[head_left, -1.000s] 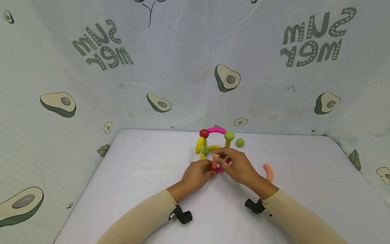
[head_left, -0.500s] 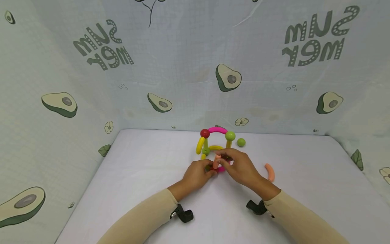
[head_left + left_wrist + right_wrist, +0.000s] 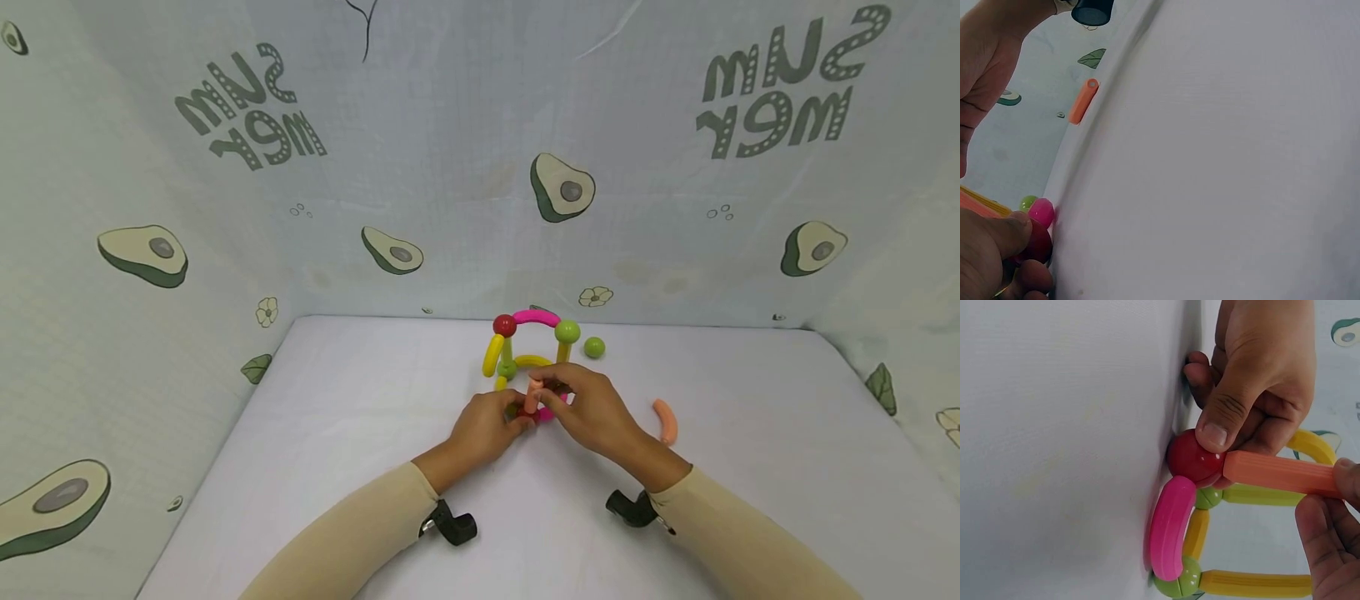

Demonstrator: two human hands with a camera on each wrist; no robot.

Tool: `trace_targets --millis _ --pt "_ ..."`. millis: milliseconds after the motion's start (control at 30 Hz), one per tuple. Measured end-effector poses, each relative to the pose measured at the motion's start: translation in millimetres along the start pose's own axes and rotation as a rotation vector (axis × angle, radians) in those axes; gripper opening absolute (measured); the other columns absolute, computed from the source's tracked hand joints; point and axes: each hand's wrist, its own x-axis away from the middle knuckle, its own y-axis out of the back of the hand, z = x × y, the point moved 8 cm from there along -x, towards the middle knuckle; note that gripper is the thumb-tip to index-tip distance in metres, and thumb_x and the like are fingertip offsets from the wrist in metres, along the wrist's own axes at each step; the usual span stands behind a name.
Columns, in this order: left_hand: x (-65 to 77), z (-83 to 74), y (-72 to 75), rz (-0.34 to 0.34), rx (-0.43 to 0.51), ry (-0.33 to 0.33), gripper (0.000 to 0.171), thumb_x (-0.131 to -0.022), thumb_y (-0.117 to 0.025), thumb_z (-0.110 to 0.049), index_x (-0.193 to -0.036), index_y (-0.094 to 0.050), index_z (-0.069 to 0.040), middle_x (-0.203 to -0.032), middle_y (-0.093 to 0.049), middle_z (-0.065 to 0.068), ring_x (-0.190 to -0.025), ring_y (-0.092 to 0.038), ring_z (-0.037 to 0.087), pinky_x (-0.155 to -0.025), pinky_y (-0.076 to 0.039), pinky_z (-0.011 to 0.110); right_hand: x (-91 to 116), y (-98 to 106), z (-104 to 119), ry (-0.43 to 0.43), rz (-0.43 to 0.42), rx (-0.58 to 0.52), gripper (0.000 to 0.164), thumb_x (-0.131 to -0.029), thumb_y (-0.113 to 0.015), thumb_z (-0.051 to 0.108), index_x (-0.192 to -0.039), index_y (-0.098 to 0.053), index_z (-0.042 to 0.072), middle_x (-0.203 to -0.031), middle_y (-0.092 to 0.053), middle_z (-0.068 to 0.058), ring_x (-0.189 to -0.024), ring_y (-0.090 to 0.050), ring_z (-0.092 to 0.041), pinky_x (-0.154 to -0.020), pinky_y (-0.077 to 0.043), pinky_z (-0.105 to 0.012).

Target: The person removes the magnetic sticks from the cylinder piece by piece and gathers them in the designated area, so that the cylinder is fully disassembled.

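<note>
My left hand grips a red ball at the near bottom corner of a frame built of balls and sticks. Between thumb and fingers, my right hand pinches the upper end of an upright orange stick. The stick's lower end meets the red ball. A curved pink stick runs from that ball to a green ball. On top of the frame, a second red ball and a green ball are joined by a pink arc. My right fingers hide part of the frame.
A loose green ball lies right of the frame. Farther right and nearer me is a curved orange stick. The white table ends at a printed cloth backdrop. Black devices hang at both wrists.
The view has shifted slightly. Both hands keep their hold on the red ball and the orange stick, with hardly any motion.
</note>
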Motion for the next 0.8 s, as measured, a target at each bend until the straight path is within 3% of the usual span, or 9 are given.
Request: trace_targets --millis 433,800 --pt "-0.1 0.1 0.5 -0.002 -0.017 0.003 0.026 -0.089 -0.082 -0.022 -0.113 -0.076 -0.012 -0.095 -0.073 -0.009 -0.076 -0.057 0.002 -0.065 -0.048 0.018 1.3 0.9 -0.6 0.019 -0.027 0.011 0.03 -0.088 -0.08 0.005 -0.117 -0.073 0.006 -0.104 -0.072 0.002 -0.083 -0.065 -0.014 -0.071 -0.058 -0.038" --pt "-0.2 -0.7 0.7 -0.008 -0.029 -0.012 0.026 -0.089 -0.083 -0.022 -0.113 -0.076 -0.013 -0.095 -0.073 -0.009 -0.081 -0.061 0.003 -0.07 -0.05 0.018 3.4 0.3 -1.6 0.034 -0.044 0.015 0.031 -0.087 -0.08 0.003 -0.118 -0.073 0.006 -0.109 -0.073 -0.002 -0.086 -0.067 -0.017 -0.073 -0.059 -0.043"
